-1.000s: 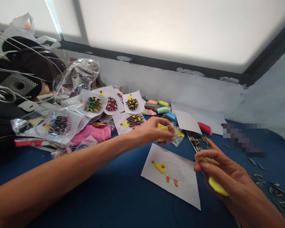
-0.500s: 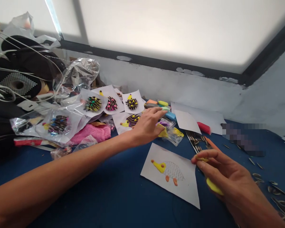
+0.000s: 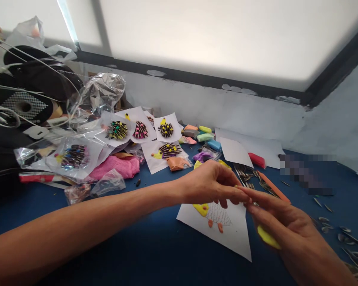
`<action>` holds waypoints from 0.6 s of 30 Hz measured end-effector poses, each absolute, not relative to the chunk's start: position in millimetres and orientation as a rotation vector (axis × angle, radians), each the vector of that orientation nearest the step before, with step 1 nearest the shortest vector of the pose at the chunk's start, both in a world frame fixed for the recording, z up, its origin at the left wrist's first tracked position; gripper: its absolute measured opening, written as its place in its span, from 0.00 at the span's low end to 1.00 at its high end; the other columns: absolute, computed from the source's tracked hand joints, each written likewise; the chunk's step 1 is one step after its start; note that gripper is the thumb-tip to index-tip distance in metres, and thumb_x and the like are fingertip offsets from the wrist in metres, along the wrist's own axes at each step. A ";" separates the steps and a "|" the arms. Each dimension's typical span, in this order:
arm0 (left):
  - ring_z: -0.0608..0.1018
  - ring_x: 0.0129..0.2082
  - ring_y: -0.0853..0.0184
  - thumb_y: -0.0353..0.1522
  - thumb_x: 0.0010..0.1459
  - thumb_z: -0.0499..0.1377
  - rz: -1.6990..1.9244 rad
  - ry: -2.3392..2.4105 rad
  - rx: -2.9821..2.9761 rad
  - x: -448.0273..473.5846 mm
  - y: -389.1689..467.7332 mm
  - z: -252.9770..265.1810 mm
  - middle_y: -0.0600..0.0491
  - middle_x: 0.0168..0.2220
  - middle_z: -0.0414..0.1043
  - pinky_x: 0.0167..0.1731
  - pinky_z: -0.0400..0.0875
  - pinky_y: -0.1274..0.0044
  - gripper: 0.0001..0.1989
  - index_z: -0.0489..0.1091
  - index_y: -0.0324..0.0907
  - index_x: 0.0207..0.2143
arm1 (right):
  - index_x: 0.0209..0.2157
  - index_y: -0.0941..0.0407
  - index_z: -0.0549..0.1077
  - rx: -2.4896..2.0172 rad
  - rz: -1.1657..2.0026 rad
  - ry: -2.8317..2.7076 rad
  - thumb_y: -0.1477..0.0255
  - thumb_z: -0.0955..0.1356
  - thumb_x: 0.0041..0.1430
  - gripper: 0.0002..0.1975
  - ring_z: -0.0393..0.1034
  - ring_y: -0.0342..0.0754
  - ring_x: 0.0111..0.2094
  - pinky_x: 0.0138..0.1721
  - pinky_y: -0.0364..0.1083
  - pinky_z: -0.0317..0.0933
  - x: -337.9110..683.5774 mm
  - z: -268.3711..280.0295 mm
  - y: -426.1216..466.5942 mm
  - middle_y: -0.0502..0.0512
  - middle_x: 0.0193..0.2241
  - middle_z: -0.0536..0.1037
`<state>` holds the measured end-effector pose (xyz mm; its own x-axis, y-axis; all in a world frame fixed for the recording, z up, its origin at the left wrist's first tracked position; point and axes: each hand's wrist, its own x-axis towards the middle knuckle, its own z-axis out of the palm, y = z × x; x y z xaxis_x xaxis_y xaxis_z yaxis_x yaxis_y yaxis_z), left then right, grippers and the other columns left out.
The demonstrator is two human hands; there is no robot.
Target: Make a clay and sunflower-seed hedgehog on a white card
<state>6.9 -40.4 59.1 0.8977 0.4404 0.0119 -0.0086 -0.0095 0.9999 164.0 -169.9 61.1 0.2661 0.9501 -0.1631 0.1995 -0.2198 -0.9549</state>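
Note:
My left hand (image 3: pixel 210 182) reaches over the top of a white paper card, its fingertips pinched together against the fingertips of my right hand (image 3: pixel 286 226). Whatever sits between those fingertips is hidden. A flat lump of yellow modelling clay (image 3: pixel 268 237) shows beneath my right hand's fingers, held in the palm. Below the hands lies the card (image 3: pixel 232 244) with a drawn hedgehog (image 3: pixel 219 214). Its face is yellow clay and its two feet are orange clay; the back is only pencil lines. My left hand covers part of the snout.
Finished hedgehog cards with seed spines (image 3: pixel 167 130) lie at the back left beside a pink cloth (image 3: pixel 116 167). Coloured clay packs (image 3: pixel 205 137) sit behind my left hand. Sunflower seeds (image 3: pixel 346 238) are scattered at the right, near an orange strip (image 3: pixel 274 186).
My left hand has come away from the clay packs, moving right and nearer to meet my right fingertips. My right hand has stayed nearly in place with the yellow clay.

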 end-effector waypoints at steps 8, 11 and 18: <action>0.77 0.25 0.73 0.36 0.62 0.59 0.296 0.532 1.588 -2.9 -5.3 55.4 0.51 0.31 0.76 0.27 0.72 0.79 0.12 0.69 0.36 0.30 | 0.42 0.50 0.81 -1.553 0.897 -0.736 0.56 0.77 0.39 0.26 0.62 0.41 0.22 0.15 0.38 0.59 163.7 66.4 -162.3 0.54 0.30 0.76; 0.77 0.26 0.71 0.32 0.61 0.58 0.307 0.662 1.742 -6.6 2.9 52.3 0.52 0.29 0.74 0.27 0.71 0.79 0.10 0.69 0.36 0.28 | 0.38 0.53 0.82 -1.546 0.931 -0.750 0.58 0.78 0.38 0.22 0.67 0.43 0.25 0.21 0.40 0.65 163.7 66.7 -160.6 0.56 0.34 0.78; 0.74 0.24 0.72 0.31 0.57 0.59 0.582 0.730 1.872 -11.7 13.4 50.7 0.53 0.26 0.72 0.24 0.67 0.80 0.07 0.68 0.37 0.28 | 0.38 0.50 0.82 -1.686 0.820 -1.009 0.56 0.77 0.40 0.21 0.77 0.56 0.40 0.31 0.46 0.74 161.2 66.1 -159.4 0.59 0.47 0.80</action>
